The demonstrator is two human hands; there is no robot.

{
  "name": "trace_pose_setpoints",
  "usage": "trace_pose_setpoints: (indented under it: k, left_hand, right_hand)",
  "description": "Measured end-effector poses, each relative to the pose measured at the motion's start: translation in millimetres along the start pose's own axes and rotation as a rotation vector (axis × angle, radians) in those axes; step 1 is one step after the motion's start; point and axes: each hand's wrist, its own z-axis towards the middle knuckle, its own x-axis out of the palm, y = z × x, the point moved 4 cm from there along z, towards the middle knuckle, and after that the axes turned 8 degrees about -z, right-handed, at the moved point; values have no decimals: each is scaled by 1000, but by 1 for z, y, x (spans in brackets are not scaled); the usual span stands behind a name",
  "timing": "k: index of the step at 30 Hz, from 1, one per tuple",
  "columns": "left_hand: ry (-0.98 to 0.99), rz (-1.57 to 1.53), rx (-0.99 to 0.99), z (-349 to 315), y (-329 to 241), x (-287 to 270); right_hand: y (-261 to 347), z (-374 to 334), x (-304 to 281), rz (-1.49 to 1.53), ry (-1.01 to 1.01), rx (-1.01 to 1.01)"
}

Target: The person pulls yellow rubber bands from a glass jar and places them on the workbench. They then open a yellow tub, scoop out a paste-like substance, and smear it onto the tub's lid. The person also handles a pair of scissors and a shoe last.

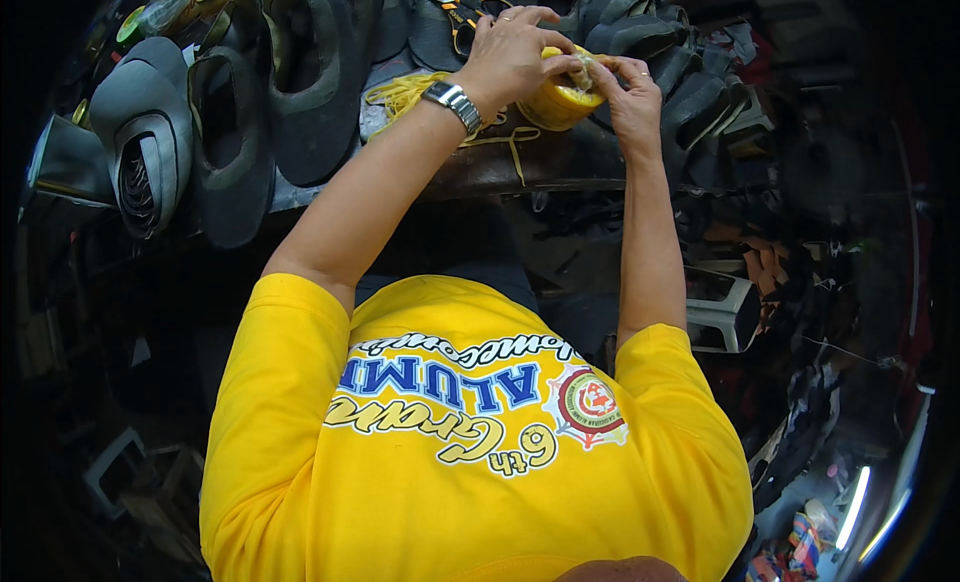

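A round yellow item [556,110], a tub or a roll, sits on the dark work surface [470,174] between my hands. A crumpled clear plastic piece [582,74] shows at its top. My left hand [515,54] reaches over it from the left, fingers bent down onto the plastic. From the right, my right hand [632,94] pinches at the same plastic with thumb and fingers. Left of the yellow item lie a bundle of yellow strips [402,94] and a thin yellow cord [517,150]. Scissors [463,20] with black and orange handles lie beyond my left hand.
Dark shoes [315,102] crowd the left side, beside a grey shoe-like piece [150,132]. More dark shoes [690,92] are heaped at the right. The surface's near edge curves in front of me. Below right stands a pale plastic stool [725,312] amid scraps [768,267].
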Motion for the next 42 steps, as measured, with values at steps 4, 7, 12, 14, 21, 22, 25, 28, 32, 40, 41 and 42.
trace_pose_setpoints:
  k: [4, 7, 12, 14, 21, 22, 25, 28, 32, 40, 41, 42]
  left_hand:
    - [138, 53, -21, 7, -3, -1]
    - [205, 58, -64, 9, -2, -4]
    - [233, 49, -87, 9, -5, -3]
    - [224, 42, -101, 7, -4, -3]
    - [205, 17, -85, 6, 1, -1]
    - [203, 9, -87, 6, 2, 0]
    - [146, 20, -68, 5, 1, 2]
    - [97, 15, -73, -1, 0, 1]
    - [90, -56, -100, -3, 0, 2]
    - [91, -239, -190, -6, 6, 6]
    - [82, -238, -181, -7, 6, 6]
    - [76, -237, -176, -7, 6, 7]
  right_hand:
    - [-4, 12, 4, -58, 49, -4]
    - [-5, 15, -4, 159, 99, 115]
    - [2, 5, -22, 356, -135, 308]
    - [10, 5, -21, 310, -94, 256]
    - [54, 17, -10, -1123, 232, -574]
    - [55, 16, -6, -1208, 280, -576]
    - [62, 9, 3, -1354, 300, -704]
    - [60, -5, 5, -1340, 311, -546]
    - [61, -37, -1, -920, 196, -439]
    - [60, -63, -23, -800, 162, -275]
    - [60, -58, -33, -741, 181, -247]
    - [62, -53, -44, -674, 189, -232]
